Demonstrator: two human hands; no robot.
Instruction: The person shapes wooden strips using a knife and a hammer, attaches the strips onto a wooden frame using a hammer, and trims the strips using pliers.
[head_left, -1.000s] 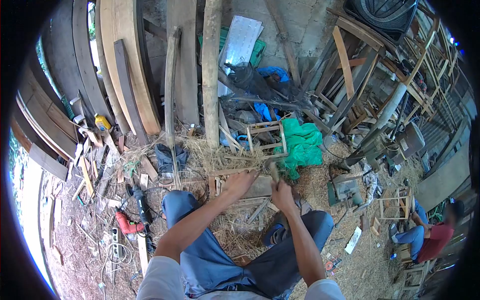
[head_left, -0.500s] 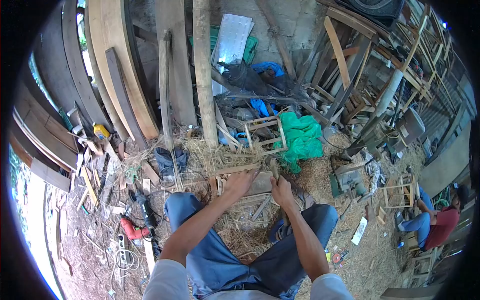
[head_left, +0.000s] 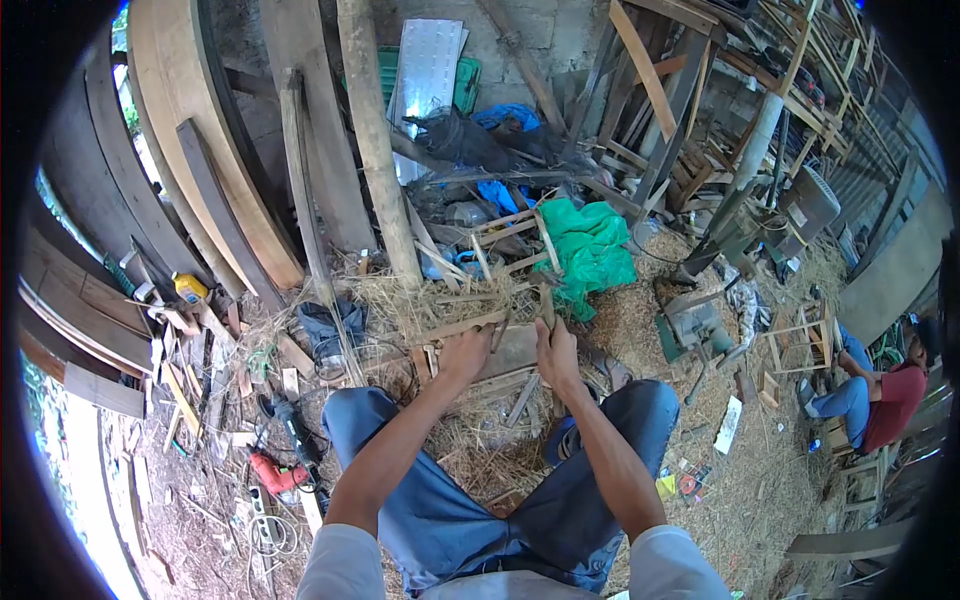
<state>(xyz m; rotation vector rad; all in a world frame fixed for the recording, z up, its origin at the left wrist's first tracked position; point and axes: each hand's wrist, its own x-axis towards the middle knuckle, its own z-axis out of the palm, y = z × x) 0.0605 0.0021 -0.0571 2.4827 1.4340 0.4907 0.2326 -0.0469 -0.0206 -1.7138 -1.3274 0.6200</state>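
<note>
Near the middle of the head view, my left hand [head_left: 466, 352] is closed at the right end of a narrow wooden strip [head_left: 450, 328]. Something thin and dark shows by its fingertips, too small to name. To its right, my right hand [head_left: 556, 350] is wrapped round the wooden handle of what looks like a hammer [head_left: 546, 300], held upright with its top end away from me. Between and below the hands lies a flat wooden board [head_left: 512, 352]. Both hands are in front of my bent knees.
A light wooden frame [head_left: 482, 262] and green plastic sheet [head_left: 590, 250] lie ahead. An angle grinder [head_left: 296, 428] and red power tool [head_left: 275, 474] are at left, with cables. A green machine [head_left: 690, 328] stands right. Another person [head_left: 885, 398] sits far right. Planks lean at left.
My view has shifted slightly. The left hand has turned more upright at the strip, and the right hand has lifted a little with the hammer, staying beside it.
</note>
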